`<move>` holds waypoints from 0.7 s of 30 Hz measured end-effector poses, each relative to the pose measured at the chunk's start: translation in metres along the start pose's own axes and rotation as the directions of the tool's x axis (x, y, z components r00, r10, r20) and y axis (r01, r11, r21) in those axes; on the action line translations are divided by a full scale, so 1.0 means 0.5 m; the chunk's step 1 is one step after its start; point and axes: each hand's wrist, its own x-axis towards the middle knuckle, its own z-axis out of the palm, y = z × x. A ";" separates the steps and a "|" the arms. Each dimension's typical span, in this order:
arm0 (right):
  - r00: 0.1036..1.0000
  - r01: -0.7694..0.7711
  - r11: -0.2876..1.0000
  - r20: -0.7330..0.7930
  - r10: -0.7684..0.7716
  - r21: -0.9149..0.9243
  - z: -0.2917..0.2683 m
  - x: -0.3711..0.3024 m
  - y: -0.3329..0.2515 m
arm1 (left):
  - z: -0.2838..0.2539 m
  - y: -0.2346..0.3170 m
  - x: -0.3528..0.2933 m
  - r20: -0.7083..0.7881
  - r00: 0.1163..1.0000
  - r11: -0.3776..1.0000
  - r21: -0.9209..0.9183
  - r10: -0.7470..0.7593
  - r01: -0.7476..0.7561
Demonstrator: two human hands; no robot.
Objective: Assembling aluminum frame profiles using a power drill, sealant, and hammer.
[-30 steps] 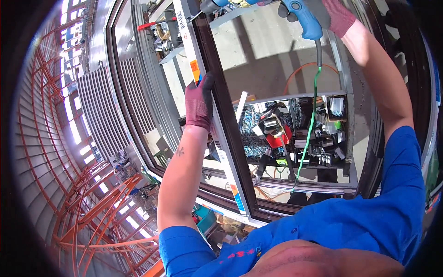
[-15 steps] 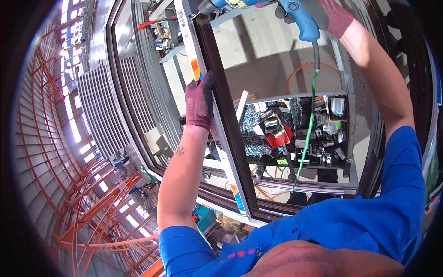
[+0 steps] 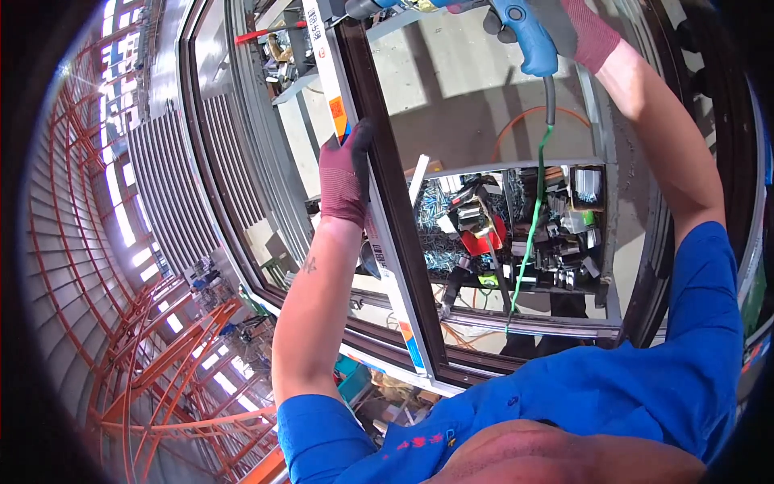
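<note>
A maroon and black work glove covers my left hand (image 3: 345,173), whose fingers close around a long window-frame bar (image 3: 385,181). The bar is dark brown with a white film strip along its left side and orange and blue labels. At the upper right, my gloved right hand (image 3: 568,32) grips a blue corded power drill (image 3: 528,44). Its chuck end points left, to the far part of the bar; the tip is hard to make out at the picture's edge. A green-wrapped cord (image 3: 534,234) hangs from the handle.
Under the frame, a tray (image 3: 606,242) holds loose screws (image 3: 439,230), metal pieces and a red item (image 3: 484,239). A red-handled tool (image 3: 270,32) lies at the far left. Dark frame rails (image 3: 645,323) surround the bar. Grey ribbed profiles (image 3: 173,185) lie at the left.
The view has shifted slightly, and the bar appears a little further left. Both hands keep their holds, and the drill stays at nearly the same place.
</note>
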 end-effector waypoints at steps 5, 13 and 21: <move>0.996 -0.083 0.991 -0.035 0.079 -0.106 0.024 -0.008 -0.026 | -0.001 -0.002 -0.002 -0.039 0.998 0.999 -0.004 -0.040 0.039; 0.995 -0.022 0.993 -0.099 0.011 -0.114 0.025 -0.013 -0.024 | 0.006 0.018 -0.013 -0.028 0.996 0.989 0.125 0.088 -0.083; 0.998 0.054 0.998 -0.039 -0.052 0.037 0.030 0.009 -0.019 | -0.005 0.024 -0.012 -0.024 0.997 0.973 0.223 0.073 -0.066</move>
